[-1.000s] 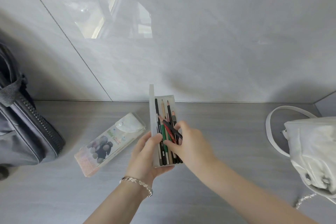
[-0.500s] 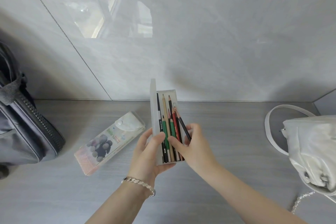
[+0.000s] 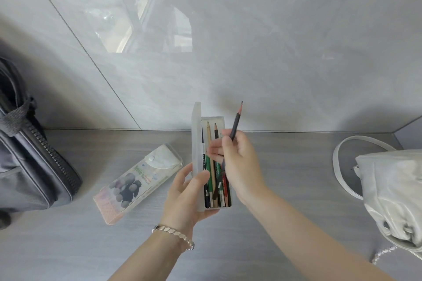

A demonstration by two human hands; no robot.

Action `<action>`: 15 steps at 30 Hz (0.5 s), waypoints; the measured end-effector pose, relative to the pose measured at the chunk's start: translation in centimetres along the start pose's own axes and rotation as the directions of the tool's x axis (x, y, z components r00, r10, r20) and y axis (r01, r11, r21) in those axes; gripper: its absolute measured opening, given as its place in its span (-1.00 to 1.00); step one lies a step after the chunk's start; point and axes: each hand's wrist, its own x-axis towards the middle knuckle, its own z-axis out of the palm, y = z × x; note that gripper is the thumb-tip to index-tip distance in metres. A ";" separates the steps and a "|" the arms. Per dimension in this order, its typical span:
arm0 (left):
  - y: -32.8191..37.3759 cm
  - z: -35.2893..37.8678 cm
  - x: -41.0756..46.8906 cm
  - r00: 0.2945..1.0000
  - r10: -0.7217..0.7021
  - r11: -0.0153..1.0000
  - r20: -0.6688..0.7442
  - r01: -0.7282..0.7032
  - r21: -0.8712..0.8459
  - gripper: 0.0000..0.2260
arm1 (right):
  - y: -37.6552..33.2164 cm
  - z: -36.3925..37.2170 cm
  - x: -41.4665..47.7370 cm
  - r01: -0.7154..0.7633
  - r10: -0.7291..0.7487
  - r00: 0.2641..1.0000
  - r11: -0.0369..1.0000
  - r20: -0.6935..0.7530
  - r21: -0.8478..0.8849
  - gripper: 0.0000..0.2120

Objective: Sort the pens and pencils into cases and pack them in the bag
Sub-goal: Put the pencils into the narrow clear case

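The right hand (image 3: 239, 166) is lifting away from the open pencil case (image 3: 196, 134); its fingers, which were lying low over the row of pencils (image 3: 210, 166) half a second ago, are now curling round a single dark pencil (image 3: 236, 122); that pencil, earlier lying slantwise across the others inside the case, is now standing clear of them, nearly upright; its sharpened tip is pointing up past the far rim of the case and showing against the wall (image 3: 296, 75); its lower part is hiding within the hand.
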 end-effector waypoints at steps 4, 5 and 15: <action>0.0 0.3 -0.1 1.000 -0.003 0.999 0.015 0.004 -0.032 -0.48 | 2.5 1.2 -0.3 0.116 -0.112 0.993 0.953 0.031 -0.281 -0.76; 0.0 0.3 -0.1 1.000 -0.006 0.999 0.016 0.007 -0.034 -0.49 | 3.0 1.2 -0.5 0.158 -0.145 0.987 0.930 0.063 -0.332 -0.64; 0.2 -0.3 -0.1 0.999 -0.030 0.997 0.013 0.031 -0.072 -0.30 | 5.7 -0.8 -0.7 0.528 -0.515 0.818 0.497 0.256 -0.689 -0.58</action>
